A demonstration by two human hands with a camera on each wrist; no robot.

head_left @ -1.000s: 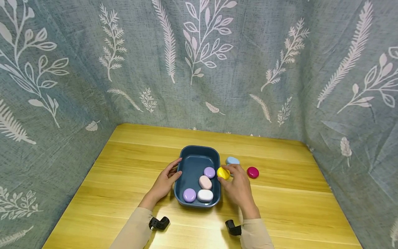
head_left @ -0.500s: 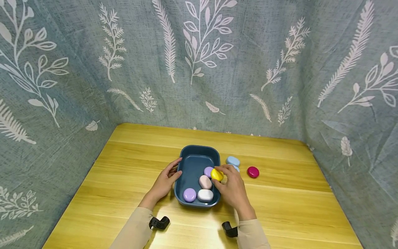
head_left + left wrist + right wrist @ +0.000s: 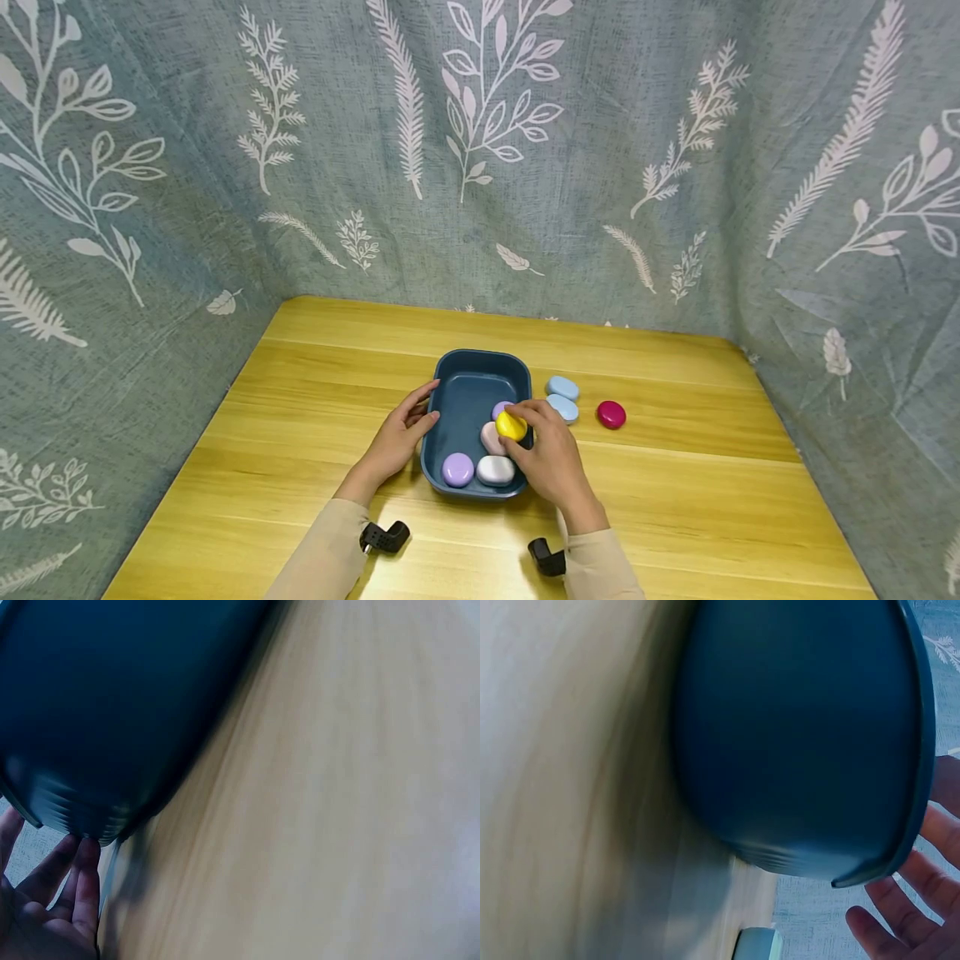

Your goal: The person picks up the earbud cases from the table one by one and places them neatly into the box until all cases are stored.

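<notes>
My right hand [image 3: 551,454] pinches a glossy yellow pebble-shaped piece [image 3: 511,426] between thumb and fingers, over the right side of a dark blue rectangular tub [image 3: 442,442]. Under it, a pale pink piece [image 3: 490,437] and a lilac piece [image 3: 501,409] are partly covered. A second lilac piece [image 3: 457,470] and a white piece [image 3: 496,471] lie at the tub's near end. My left hand [image 3: 397,437] rests its fingertips against the tub's left side; in the left wrist view its extended fingers [image 3: 86,870] touch the outer wall. The right wrist view hides the yellow piece behind the tub.
To the right of the tub, two light blue pieces [image 3: 562,387] and a crimson round piece [image 3: 611,414] lie on the wooden table [image 3: 315,350]. Patterned grey-blue cloth [image 3: 480,167] hangs behind and along both sides. Black camera mounts [image 3: 385,537] sit at the wrists.
My right hand has carried the yellow piece leftward from beside the tub's right rim to inside its outline. Both light blue pieces now show. The left hand and tub have stayed put.
</notes>
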